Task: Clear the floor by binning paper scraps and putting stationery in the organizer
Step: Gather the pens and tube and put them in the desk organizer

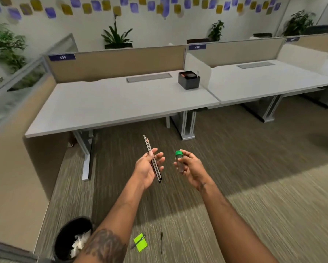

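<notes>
Bin (64,240) half-hidden behind forearm

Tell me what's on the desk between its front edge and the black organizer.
Nothing: in the head view the desk is bare up to the organizer.

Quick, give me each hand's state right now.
Left hand: grip closed on two thin dark pencils.
Right hand: grip closed on a small clear tube with a green cap.

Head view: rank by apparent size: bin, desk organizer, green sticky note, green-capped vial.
1. bin, partly hidden by the arm
2. desk organizer, though farther away
3. green sticky note
4. green-capped vial, partly covered by the right hand; close to the note, unsure
</notes>
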### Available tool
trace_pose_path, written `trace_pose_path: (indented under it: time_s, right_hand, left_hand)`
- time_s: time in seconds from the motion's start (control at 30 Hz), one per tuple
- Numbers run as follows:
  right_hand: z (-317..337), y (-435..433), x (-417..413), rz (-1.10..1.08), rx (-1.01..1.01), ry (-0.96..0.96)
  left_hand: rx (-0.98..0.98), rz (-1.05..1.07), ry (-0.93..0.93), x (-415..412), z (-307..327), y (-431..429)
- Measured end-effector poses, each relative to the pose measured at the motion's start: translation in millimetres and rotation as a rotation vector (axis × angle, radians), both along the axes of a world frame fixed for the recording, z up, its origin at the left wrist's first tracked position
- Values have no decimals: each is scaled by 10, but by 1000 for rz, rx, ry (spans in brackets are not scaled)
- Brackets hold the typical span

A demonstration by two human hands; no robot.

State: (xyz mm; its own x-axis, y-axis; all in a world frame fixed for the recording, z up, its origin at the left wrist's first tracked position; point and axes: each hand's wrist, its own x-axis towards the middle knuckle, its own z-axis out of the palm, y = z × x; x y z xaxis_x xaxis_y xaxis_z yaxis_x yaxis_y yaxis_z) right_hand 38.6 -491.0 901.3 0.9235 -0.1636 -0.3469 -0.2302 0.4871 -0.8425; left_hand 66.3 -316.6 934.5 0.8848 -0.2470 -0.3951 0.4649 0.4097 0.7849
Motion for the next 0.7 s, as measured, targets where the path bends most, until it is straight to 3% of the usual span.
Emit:
trace_pose_path:
  time_s: [0.4,0.7]
  right_hand:
    - [275,-1159,458,17,-11,-44]
    - [315,-1817,1463,-24,10,-66]
  left_hand:
    - [-31,57,-35,455,240,-1057]
    - [-58,31,-44,1556,256,-1702]
